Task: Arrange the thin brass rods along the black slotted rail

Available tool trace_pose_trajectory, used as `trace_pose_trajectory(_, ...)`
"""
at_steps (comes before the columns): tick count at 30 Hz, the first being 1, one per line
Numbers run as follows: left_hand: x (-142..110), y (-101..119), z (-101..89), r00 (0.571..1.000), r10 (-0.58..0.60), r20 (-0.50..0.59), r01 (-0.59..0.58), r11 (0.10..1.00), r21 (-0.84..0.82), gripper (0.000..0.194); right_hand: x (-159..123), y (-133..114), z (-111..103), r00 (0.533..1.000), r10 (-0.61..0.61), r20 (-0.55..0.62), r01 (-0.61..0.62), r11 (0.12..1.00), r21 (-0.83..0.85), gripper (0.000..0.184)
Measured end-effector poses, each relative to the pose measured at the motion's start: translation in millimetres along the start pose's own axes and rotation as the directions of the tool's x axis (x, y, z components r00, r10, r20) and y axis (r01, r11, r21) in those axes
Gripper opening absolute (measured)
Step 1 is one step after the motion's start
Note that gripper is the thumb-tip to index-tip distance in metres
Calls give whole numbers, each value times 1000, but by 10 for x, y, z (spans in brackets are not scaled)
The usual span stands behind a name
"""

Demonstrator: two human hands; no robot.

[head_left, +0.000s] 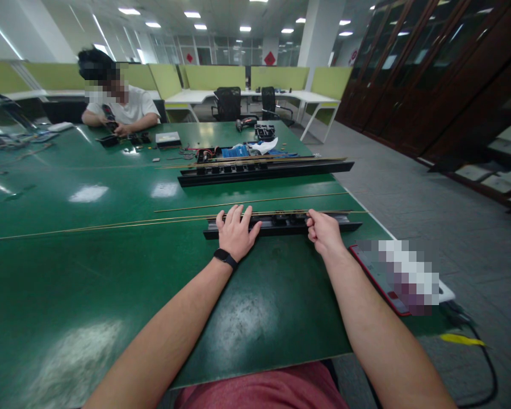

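Note:
In the head view, a black channel-shaped rail (pixel 276 231) lies across the green table in front of me, with small black blocks inside it. Long, thin brass-coloured rods (pixel 153 221) run along its top and stick out far to the left. My left hand (pixel 235 233), wearing a black wristband (pixel 225 257), rests over the rail's left part with its fingers spread. Toward the right end, my right hand (pixel 325 230) is closed in a pinch on a thin brass-coloured rod; its fingertips partly hide the grip. Another loose rod (pixel 247 203) lies just behind the rail.
A second black rail (pixel 268 173), with rods and blue items, lies farther back. At the right table edge is a red-edged device (pixel 378 278), partly blurred, with a cable beyond. A person (pixel 121 105) in a white top handles parts across the table. A drill (pixel 246 123) lies behind.

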State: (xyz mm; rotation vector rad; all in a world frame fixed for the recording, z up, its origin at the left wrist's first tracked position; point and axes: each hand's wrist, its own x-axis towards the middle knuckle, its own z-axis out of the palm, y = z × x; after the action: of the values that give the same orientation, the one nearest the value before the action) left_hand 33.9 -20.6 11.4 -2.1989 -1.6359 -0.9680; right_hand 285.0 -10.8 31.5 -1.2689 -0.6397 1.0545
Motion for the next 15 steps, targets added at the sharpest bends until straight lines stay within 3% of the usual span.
trace_pose_trajectory(15, -2, -4, 6, 1000, -2, -5, 2, 1000, 0, 51, 16, -12, 3, 1000, 28, -13, -29, 1000, -6, 22)
